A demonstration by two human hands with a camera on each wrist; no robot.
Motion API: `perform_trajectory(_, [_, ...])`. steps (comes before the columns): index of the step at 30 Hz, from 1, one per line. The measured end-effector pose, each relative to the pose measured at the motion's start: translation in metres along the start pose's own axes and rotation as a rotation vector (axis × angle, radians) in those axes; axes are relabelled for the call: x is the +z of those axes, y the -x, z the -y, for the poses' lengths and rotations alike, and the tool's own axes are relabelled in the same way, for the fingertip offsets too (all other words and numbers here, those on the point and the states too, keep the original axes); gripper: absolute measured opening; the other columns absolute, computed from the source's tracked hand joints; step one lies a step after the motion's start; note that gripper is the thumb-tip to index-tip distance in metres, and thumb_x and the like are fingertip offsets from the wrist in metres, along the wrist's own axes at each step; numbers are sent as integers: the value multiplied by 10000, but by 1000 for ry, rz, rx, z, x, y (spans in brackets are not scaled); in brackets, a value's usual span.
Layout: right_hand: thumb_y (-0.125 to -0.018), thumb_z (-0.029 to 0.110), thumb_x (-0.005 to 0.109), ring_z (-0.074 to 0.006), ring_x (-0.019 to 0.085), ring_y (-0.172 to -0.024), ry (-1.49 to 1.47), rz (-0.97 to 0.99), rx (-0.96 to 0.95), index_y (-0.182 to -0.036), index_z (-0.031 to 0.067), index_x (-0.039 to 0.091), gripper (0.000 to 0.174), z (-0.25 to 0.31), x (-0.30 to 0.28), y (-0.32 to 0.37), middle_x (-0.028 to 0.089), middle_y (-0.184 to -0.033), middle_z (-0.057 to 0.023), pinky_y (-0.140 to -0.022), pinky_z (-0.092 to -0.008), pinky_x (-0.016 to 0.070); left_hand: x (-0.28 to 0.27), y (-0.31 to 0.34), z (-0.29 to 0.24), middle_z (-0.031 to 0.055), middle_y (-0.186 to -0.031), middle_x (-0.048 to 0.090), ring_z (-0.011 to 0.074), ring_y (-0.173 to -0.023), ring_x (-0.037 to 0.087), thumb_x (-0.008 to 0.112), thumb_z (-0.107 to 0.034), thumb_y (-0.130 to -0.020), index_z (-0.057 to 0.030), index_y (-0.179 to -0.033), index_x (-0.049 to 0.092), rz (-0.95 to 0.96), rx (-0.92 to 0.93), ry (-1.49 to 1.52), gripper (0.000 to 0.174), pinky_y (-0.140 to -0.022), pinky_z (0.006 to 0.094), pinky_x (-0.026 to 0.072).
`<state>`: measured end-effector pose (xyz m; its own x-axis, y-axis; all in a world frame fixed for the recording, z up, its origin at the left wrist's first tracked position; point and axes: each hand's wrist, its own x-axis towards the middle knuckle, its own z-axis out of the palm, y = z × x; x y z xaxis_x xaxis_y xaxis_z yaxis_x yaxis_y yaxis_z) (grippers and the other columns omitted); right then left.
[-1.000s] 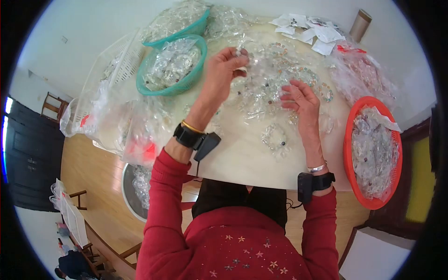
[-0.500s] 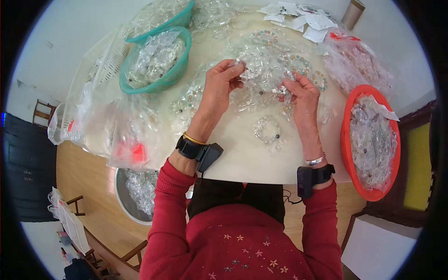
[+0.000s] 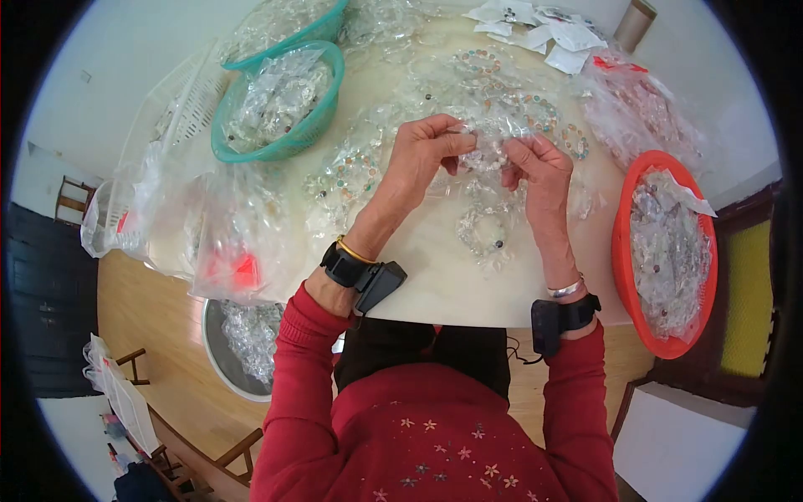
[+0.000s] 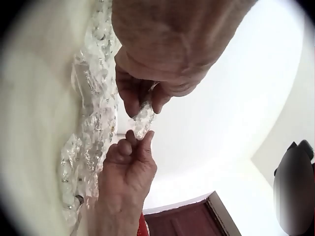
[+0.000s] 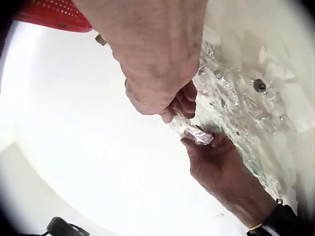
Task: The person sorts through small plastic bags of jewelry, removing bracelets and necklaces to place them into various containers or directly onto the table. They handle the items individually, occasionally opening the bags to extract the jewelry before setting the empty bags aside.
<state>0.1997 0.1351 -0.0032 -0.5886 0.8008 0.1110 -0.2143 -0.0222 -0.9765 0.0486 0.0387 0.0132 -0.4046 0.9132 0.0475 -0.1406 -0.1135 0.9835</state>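
1. Head view: the left hand (image 3: 424,159) and right hand (image 3: 544,171) are pinching a clear plastic packet (image 3: 487,152) between them, above the table at twelve to one o'clock from the wearer. The step in hand seems to be straightening or opening it; the next move is probably calling for a steady two-sided pinch. A beaded bracelet (image 3: 499,243) is lying at six o'clock from the packet.
2. Left wrist view: the packet is hanging slim, crinkled and glinting, seemingly with pale beads inside; wrapped pieces are lying at nine o'clock.
3. Right wrist view: both hands are gripping it by fingertips, the left at five o'clock; its contents are blurring under glare.
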Motion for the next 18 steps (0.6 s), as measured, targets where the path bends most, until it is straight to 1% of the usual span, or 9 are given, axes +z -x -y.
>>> perform_trajectory(1, [-831,155,628,-85,515,-512,-1,0,0,-892,14,620,154,-1,0,0,610,-687,-43,-453,-200,374,0,1,-1,23,-755,627,95,-609,556,621,-147,-822,-18,-912,631,0,0,-1,157,-547,219,422])
perform_trajectory(4, [-842,178,618,-81,457,-426,-50,-43,-14,-741,35,600,176,1,2,1,572,-585,-32,-416,-201,335,0,2,-5,15,-708,607,89,-547,530,613,-158,-829,-22,-889,629,13,-45,-40,150,-500,218,400])
perform_trajectory(5, [-842,178,618,-81,457,-426,-49,-43,-16,-741,35,600,176,1,2,1,572,-585,-32,-416,-201,335,0,3,-5,15,-708,607,89,-547,530,613,-158,-829,-22,-889,629,15,-44,-39,150,-500,218,400])
perform_trajectory(8, [-842,199,620,-70,434,-434,-58,-162,-3,-738,40,591,192,5,3,1,564,-580,-28,-419,-202,319,-1,3,-4,6,-674,577,82,-495,500,603,-163,-838,-27,-852,624,10,-38,-46,138,-468,214,381])
perform_trajectory(9, [-842,199,620,-70,434,-434,-62,-155,-9,-738,40,591,192,5,2,0,564,-580,-28,-419,-202,319,-2,3,-2,6,-674,577,82,-495,500,603,-163,-838,-27,-852,624,5,-30,-51,138,-468,214,381])
perform_trajectory(12, [-837,207,625,-63,436,-451,-80,-287,-89,-749,42,596,189,4,-4,-5,564,-582,-25,-435,-203,326,-9,-4,4,7,-680,561,83,-524,508,595,-167,-844,-29,-847,612,-88,-141,80,139,-491,215,406])
perform_trajectory(13, [-837,207,625,-63,436,-451,-87,-278,-95,-749,42,596,189,5,-4,-5,564,-582,-25,-435,-203,326,-14,-8,0,7,-680,561,83,-524,508,595,-167,-844,-29,-847,612,-94,-131,73,139,-491,215,406])
perform_trajectory(16, [-832,214,629,-61,437,-463,-66,-337,-96,-756,41,599,192,6,-4,-5,564,-585,-26,-447,-200,329,-47,-30,-22,25,-671,557,108,-608,557,570,-149,-846,-24,-825,586,-110,-85,111,128,-557,225,452])
perform_trajectory(18, [-831,214,630,-60,439,-464,-69,-328,-99,-756,41,600,192,5,-1,-7,565,-587,-25,-446,-199,329,-85,-53,-48,52,-772,586,130,-745,584,554,-126,-851,-23,-865,575,-12,350,-108,106,-687,253,495])
